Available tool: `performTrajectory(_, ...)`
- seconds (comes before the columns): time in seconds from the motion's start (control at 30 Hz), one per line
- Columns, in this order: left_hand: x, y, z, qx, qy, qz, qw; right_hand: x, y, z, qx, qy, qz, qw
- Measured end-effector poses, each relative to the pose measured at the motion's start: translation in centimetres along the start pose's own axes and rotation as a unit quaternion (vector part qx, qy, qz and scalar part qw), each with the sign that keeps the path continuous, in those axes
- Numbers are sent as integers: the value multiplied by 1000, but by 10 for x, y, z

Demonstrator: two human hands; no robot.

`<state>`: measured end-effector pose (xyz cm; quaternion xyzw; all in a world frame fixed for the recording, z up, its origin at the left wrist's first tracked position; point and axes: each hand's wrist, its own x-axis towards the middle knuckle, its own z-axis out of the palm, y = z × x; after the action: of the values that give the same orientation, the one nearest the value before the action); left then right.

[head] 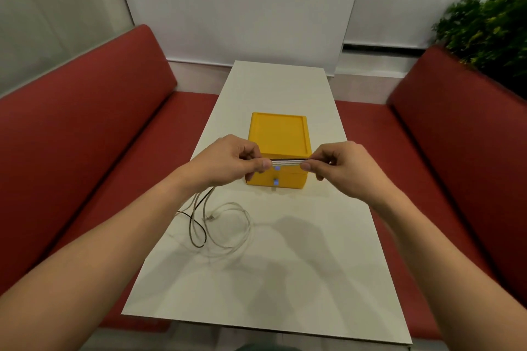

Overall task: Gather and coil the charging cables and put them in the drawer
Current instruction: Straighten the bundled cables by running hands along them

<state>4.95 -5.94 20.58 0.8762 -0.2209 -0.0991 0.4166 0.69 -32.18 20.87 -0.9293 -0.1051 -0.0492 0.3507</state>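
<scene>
Both hands are up in front of the person, pinching the same bunch of cables (286, 162). The left hand (228, 161) has them between thumb and curled fingers, and the right hand (342, 168) is doing the same on the other end. The stretch between the 2 hands is pulled straight and flat, mostly white strands with 1 black one on top. It sits just in front of the yellow drawer box (278, 137), about level with its top edge.

From under the left hand the rest hangs down to the desk (285, 279) and ends in loose loops (225, 225), white and black mixed, lying near the desk's left edge. The box has 2 small blue knobs (276, 181) on its front, and both drawers look closed. Red seats (85, 137) run along both sides, and there's a plant (490, 23) at the far right.
</scene>
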Motion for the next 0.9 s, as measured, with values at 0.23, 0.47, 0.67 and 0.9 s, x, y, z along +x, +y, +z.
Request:
performTrajectory(0.23, -6, -13, -5, -67, -91, 14, 994, -13, 21, -22, 50, 16, 27, 998)
performTrajectory(0.47, -11, -26, -20, -101, -136, 5, 986, -14, 27, -40, 54, 43, 38, 997)
performTrajectory(0.67, -14, -32, -27, -94, -148, -24, 984, 1, 34, -32, -225, 276, 100, 929)
performTrajectory(0.9, -18, -31, -30, -95, -121, -34, 987, 25, 61, -36, -291, 325, 114, 892)
